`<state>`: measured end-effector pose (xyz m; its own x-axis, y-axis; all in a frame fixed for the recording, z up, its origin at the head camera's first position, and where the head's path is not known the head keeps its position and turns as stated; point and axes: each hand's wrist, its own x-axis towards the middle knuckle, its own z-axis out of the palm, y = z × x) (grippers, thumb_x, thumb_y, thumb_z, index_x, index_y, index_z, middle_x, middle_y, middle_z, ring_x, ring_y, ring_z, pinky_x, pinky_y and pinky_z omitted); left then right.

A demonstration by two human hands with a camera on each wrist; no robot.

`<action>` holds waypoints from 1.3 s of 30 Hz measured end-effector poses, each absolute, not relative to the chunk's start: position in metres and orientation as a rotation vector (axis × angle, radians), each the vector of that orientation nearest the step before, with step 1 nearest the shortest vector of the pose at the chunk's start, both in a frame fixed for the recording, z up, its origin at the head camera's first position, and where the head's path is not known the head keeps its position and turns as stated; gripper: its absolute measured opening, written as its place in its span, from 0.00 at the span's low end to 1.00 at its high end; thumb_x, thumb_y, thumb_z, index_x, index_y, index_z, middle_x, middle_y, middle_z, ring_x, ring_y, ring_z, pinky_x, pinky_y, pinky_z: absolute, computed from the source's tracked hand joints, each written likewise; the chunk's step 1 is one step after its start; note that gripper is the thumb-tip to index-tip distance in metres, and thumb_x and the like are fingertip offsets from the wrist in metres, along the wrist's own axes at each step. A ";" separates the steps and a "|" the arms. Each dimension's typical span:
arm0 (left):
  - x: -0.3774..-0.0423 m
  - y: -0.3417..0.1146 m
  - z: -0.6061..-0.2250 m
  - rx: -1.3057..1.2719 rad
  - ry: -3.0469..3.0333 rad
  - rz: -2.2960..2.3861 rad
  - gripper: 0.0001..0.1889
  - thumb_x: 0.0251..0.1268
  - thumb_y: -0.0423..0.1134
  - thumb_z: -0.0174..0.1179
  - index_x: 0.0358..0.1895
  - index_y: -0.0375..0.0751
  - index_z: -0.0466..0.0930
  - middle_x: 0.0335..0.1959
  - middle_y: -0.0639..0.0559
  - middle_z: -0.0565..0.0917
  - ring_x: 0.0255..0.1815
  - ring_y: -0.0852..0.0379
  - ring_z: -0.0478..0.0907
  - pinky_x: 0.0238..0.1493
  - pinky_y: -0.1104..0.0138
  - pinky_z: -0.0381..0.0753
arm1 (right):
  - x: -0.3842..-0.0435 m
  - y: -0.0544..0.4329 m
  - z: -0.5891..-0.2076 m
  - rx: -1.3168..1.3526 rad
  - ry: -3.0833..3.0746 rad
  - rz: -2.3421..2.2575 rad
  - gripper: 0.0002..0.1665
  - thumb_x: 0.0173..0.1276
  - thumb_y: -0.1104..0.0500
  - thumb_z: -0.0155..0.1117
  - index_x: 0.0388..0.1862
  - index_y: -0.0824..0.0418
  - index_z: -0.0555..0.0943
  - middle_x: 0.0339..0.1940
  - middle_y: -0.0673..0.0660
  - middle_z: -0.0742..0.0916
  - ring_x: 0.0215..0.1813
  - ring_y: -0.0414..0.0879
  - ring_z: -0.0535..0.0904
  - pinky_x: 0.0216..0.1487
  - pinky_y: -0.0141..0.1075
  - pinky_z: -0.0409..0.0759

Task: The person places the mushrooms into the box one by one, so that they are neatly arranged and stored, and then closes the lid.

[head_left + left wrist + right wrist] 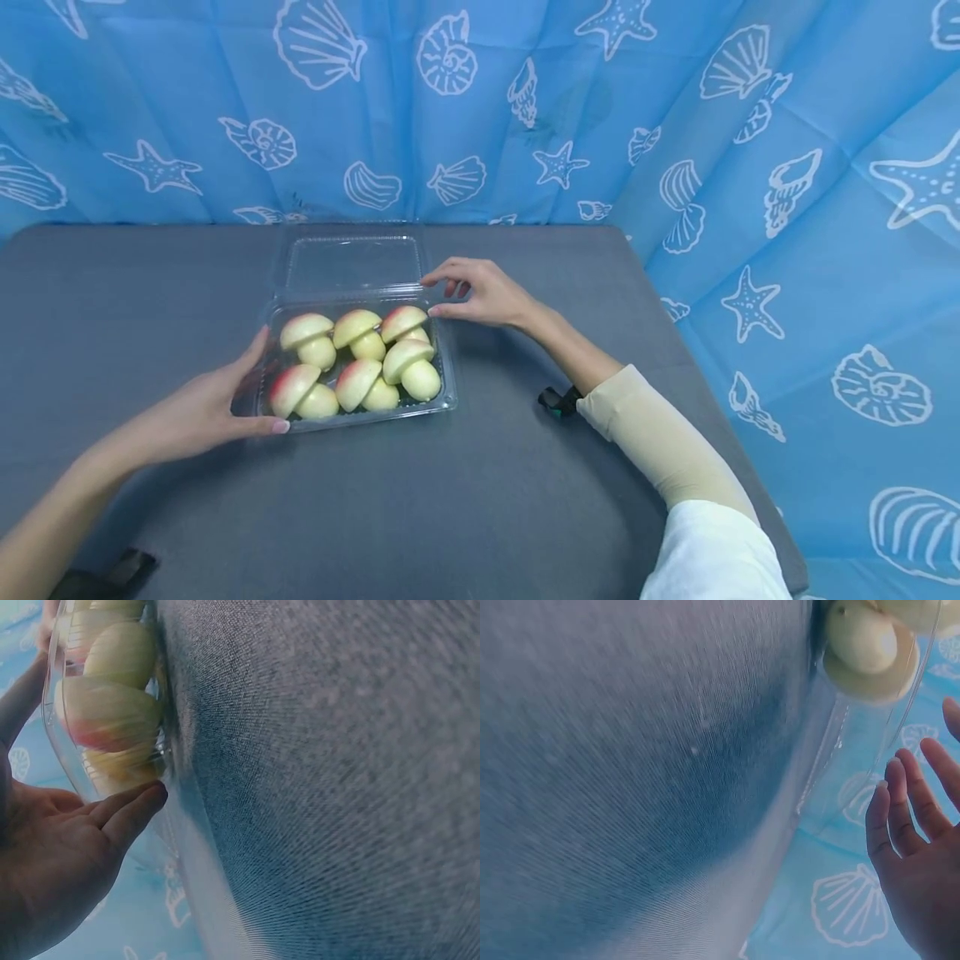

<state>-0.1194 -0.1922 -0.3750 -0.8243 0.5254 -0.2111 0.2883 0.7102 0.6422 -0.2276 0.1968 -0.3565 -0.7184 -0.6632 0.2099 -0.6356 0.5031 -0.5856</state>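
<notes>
A clear plastic clamshell box (pixel 448 392) lies on the table with its transparent lid (pixel 352 260) folded back toward the curtain. Inside sit several mushroom-shaped pieces (pixel 363 385) in pale yellow-green, most with a red blush on the cap. At the box's left side is my left hand (pixel 198 417), its thumb along the front corner and its extended fingers against the side wall. My right hand (pixel 483 292) hovers by the back right corner, near the hinge, with fingers loosely bent. In the right wrist view its spread fingers (pixel 922 802) hold nothing.
Under the box spreads a grey cloth-covered table (pixel 480 500), its right edge running down toward me. A blue curtain (pixel 495 108) with white shells and starfish hangs behind and to the right. Black straps (pixel 558 402) show at the wrists.
</notes>
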 end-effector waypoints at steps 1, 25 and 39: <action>-0.119 -0.193 -0.375 0.628 2.534 0.865 0.67 0.56 0.62 0.69 0.79 0.43 0.23 0.77 0.25 0.47 0.71 0.22 0.54 0.61 0.32 0.64 | -0.230 0.196 -0.357 -1.133 2.690 -1.021 0.25 0.64 0.52 0.73 0.58 0.60 0.83 0.53 0.57 0.86 0.44 0.48 0.82 0.47 0.44 0.84; -0.126 -0.184 -0.375 0.647 2.481 0.926 0.65 0.58 0.62 0.68 0.79 0.45 0.22 0.79 0.29 0.44 0.72 0.25 0.55 0.62 0.34 0.66 | -0.271 0.195 -0.373 -0.458 2.630 -0.930 0.54 0.64 0.41 0.70 0.80 0.62 0.56 0.72 0.57 0.73 0.64 0.50 0.77 0.61 0.42 0.77; -0.123 -0.194 -0.374 0.595 2.500 0.951 0.66 0.57 0.61 0.69 0.79 0.48 0.21 0.78 0.28 0.45 0.72 0.24 0.55 0.63 0.33 0.62 | -0.268 0.174 -0.374 -0.292 2.314 -1.397 0.53 0.66 0.53 0.71 0.80 0.64 0.53 0.75 0.57 0.70 0.66 0.49 0.76 0.65 0.35 0.74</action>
<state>-0.1227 -0.1941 -0.3741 -0.8298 0.5161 -0.2123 0.2446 0.6783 0.6928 -0.2683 0.1743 -0.3740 -0.8897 -0.3860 -0.2440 0.0362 0.4730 -0.8803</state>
